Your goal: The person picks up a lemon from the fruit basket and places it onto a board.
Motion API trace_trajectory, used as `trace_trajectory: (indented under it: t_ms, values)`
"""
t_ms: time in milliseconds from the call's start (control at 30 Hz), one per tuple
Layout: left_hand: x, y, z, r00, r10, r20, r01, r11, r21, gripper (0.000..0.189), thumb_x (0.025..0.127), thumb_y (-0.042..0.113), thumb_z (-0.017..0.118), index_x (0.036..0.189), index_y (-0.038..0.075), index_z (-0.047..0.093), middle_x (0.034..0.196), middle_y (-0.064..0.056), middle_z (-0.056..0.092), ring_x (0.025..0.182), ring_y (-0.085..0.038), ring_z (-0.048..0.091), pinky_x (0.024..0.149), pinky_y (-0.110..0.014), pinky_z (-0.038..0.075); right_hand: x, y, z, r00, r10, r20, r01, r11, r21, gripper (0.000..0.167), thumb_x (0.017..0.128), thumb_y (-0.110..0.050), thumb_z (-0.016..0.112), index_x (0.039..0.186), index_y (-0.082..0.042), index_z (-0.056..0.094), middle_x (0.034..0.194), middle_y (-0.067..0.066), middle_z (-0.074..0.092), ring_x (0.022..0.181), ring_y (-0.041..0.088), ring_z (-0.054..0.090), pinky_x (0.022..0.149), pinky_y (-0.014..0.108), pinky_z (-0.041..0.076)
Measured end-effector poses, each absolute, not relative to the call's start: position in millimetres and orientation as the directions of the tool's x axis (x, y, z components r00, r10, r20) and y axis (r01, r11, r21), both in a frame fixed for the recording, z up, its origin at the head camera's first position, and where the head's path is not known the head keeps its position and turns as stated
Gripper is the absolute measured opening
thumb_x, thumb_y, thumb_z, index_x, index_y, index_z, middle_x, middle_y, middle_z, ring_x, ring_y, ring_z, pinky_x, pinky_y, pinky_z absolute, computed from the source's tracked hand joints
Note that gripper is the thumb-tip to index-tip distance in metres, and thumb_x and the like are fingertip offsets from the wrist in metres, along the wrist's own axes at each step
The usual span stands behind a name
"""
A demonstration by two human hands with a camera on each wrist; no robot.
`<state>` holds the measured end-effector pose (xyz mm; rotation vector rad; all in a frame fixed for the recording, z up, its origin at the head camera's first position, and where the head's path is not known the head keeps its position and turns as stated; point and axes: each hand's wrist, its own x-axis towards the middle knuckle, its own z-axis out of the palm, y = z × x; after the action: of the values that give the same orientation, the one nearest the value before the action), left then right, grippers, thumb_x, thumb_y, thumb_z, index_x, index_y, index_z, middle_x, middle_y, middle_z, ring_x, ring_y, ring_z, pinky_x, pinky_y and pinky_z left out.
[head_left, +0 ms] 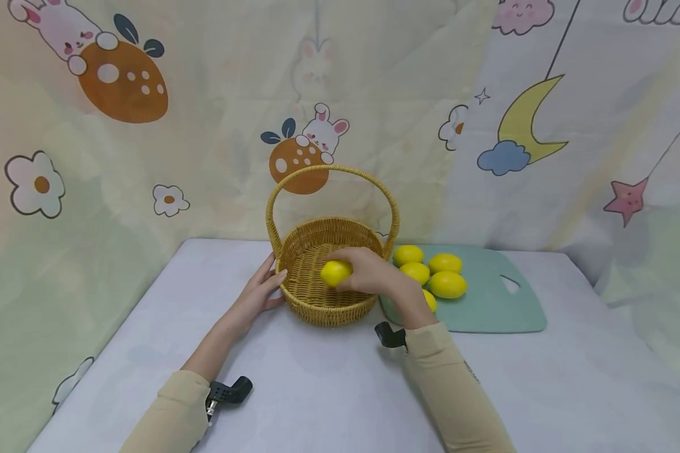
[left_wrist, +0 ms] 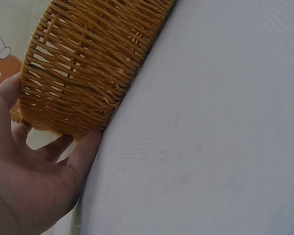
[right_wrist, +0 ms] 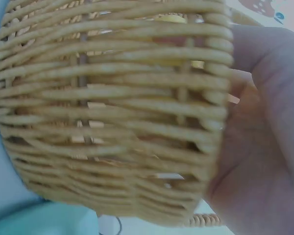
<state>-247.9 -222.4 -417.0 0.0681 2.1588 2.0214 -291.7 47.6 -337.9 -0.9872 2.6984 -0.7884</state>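
Observation:
A yellow lemon [head_left: 335, 273] is held by my right hand [head_left: 368, 272], over the inside of a wicker basket [head_left: 331, 314] with a tall arched handle. My left hand [head_left: 259, 290] grips the basket's left side, its thumb at the rim and its fingers against the outer wall. Up close in the left wrist view, the fingers [left_wrist: 88, 152] lie low on the woven wall [left_wrist: 88, 63]. The right wrist view looks through the weave [right_wrist: 112, 107]; behind it the lemon is mostly hidden, and my right hand [right_wrist: 264, 127] reaches over the rim.
Right of the basket, a green cutting board [head_left: 487, 314] carries several more lemons [head_left: 447, 285], one of them partly behind my right forearm. A white cloth covers the table [head_left: 317, 390]. Behind it hangs a patterned curtain [head_left: 221, 126].

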Motion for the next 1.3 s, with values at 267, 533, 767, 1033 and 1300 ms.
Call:
trace_trajectory:
  t_ms: [267, 533, 767, 1033, 1300]
  values:
    - [-247.5, -223.1, -417.3, -0.984, 0.152, -0.096, -0.085, 0.078, 0.993, 0.071, 0.101, 0.048, 0.051, 0.156, 0.049, 0.006, 0.167, -0.008, 0.013, 0.15, -0.029, 0.029, 0.112, -0.05, 0.043, -287.0, 62.1, -328.6, -0.783, -0.621, 0.046, -0.546, 0.649, -0.53, 0.058, 0.083, -0.019, 0.078, 0.137, -0.024, 0.059, 0.132, -0.003, 0.062, 0.105, 0.017, 0.057, 0.089, 0.035, 0.052]
    - [-247.8, -223.8, -418.7, -0.983, 0.162, -0.091, -0.077, 0.089, 0.993, 0.074, 0.1, 0.051, 0.052, 0.157, 0.048, 0.005, 0.167, -0.009, 0.013, 0.149, -0.03, 0.032, 0.111, -0.05, 0.043, -280.3, 85.2, -321.2, -0.818, -0.574, 0.049, -0.511, 0.684, -0.52, 0.058, 0.085, -0.021, 0.076, 0.139, -0.021, 0.057, 0.135, -0.003, 0.06, 0.111, 0.019, 0.056, 0.095, 0.039, 0.05]
    - [-247.7, -224.6, -419.3, -0.982, 0.167, -0.088, -0.075, 0.084, 0.994, 0.072, 0.102, 0.047, 0.051, 0.157, 0.047, 0.005, 0.166, -0.011, 0.017, 0.148, -0.031, 0.033, 0.112, -0.051, 0.043, -274.9, 104.5, -317.5, -0.837, -0.542, 0.076, -0.501, 0.704, -0.503, 0.059, 0.082, -0.019, 0.079, 0.138, -0.02, 0.058, 0.132, -0.004, 0.061, 0.109, 0.02, 0.057, 0.094, 0.04, 0.05]
    - [-247.6, -221.8, -418.8, -0.98, 0.177, -0.09, -0.077, 0.079, 0.994, 0.071, 0.102, 0.047, 0.051, 0.156, 0.049, 0.006, 0.167, -0.009, 0.014, 0.149, -0.031, 0.032, 0.112, -0.052, 0.042, -266.9, 128.6, -308.6, -0.828, -0.552, 0.097, -0.51, 0.67, -0.54, 0.049, 0.083, -0.014, 0.077, 0.13, -0.02, 0.062, 0.12, -0.003, 0.064, 0.104, 0.02, 0.058, 0.093, 0.04, 0.052]
    - [-247.1, -224.2, -417.6, -0.98, 0.177, -0.091, -0.076, 0.088, 0.993, 0.072, 0.102, 0.048, 0.05, 0.157, 0.048, 0.003, 0.163, -0.013, 0.023, 0.146, -0.032, 0.037, 0.112, -0.052, 0.042, -261.2, 155.9, -305.3, -0.864, -0.501, 0.038, -0.457, 0.752, -0.475, 0.047, 0.082, -0.013, 0.075, 0.127, -0.016, 0.064, 0.119, 0.001, 0.066, 0.1, 0.023, 0.057, 0.089, 0.041, 0.05]
